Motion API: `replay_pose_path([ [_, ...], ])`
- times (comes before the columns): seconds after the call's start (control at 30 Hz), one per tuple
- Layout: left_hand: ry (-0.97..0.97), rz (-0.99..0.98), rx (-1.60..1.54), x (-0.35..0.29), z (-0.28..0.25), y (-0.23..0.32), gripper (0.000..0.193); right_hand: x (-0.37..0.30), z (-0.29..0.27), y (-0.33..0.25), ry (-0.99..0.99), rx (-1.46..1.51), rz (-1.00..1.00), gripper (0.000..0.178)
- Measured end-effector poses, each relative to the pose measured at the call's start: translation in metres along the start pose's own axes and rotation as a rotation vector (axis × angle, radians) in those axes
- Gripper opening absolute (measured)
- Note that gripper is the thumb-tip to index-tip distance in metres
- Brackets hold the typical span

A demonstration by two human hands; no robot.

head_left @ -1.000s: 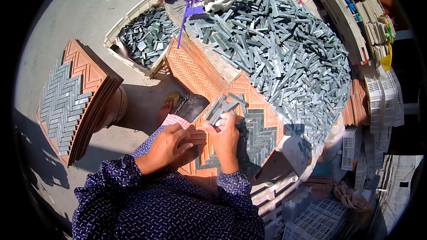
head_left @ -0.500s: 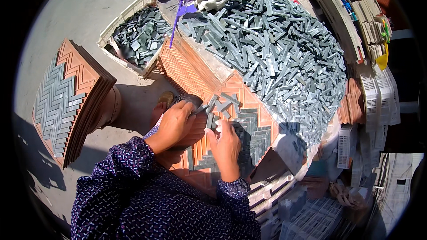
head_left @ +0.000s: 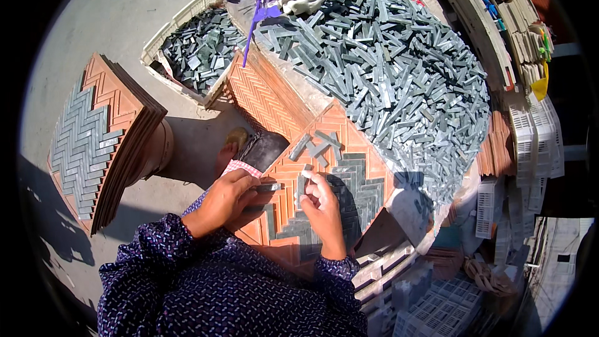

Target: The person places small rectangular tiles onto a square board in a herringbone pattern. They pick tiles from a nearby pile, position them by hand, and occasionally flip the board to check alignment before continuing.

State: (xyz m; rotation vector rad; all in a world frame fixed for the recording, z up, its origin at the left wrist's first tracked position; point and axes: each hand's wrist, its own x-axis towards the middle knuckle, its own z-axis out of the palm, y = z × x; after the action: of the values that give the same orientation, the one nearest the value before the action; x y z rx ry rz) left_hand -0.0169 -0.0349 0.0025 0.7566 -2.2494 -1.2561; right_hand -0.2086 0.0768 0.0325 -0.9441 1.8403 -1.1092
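You seem to be fitting strips into the orange grooved tray [head_left: 359,140]. At its left, your left hand [head_left: 226,202] pinches a gray strip [head_left: 270,187]; your right hand's [head_left: 322,207] fingers, partly curled, touch a second strip [head_left: 301,186] nearer the middle, grip unclear. Seating calls for groove alignment.

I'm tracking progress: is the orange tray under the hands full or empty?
Partly full: dark strips lie in the tray, but some grooves are bare.

Matt stone-like strips [head_left: 387,81]; ridged, plastic-looking tray [head_left: 337,123]; cloth sleeve [head_left: 156,240].
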Motion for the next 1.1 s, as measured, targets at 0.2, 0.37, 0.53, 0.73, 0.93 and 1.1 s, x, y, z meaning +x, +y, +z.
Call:
replay_pose_path([
  [0.2, 0.004, 0.064, 0.019, 0.000, -0.002, -0.002, 0.024, -0.013, 0.000, 0.005, -0.009, 0.002, 0.017, 0.031],
  [0.37, -0.026, 0.011, -0.009, -0.008, -0.004, -0.003, 0.022, -0.015, 0.003, 0.007, -0.046, 0.108, 0.051, 0.026],
  [0.53, -0.048, 0.017, 0.006, -0.012, -0.008, -0.002, 0.022, -0.015, 0.005, 0.015, -0.043, 0.079, 0.042, 0.023],
  [0.73, -0.043, -0.010, 0.007, -0.014, -0.011, 0.002, 0.019, -0.020, 0.003, 0.007, -0.015, 0.031, 0.069, 0.022],
  [0.93, -0.070, -0.008, -0.010, -0.024, -0.017, 0.005, 0.019, -0.027, 0.003, 0.009, 0.001, 0.013, 0.049, 0.023],
  [1.1, -0.055, 0.003, 0.018, -0.020, -0.011, 0.004, 0.020, -0.031, 0.005, 0.007, 0.013, -0.017, 0.012, 0.023],
])
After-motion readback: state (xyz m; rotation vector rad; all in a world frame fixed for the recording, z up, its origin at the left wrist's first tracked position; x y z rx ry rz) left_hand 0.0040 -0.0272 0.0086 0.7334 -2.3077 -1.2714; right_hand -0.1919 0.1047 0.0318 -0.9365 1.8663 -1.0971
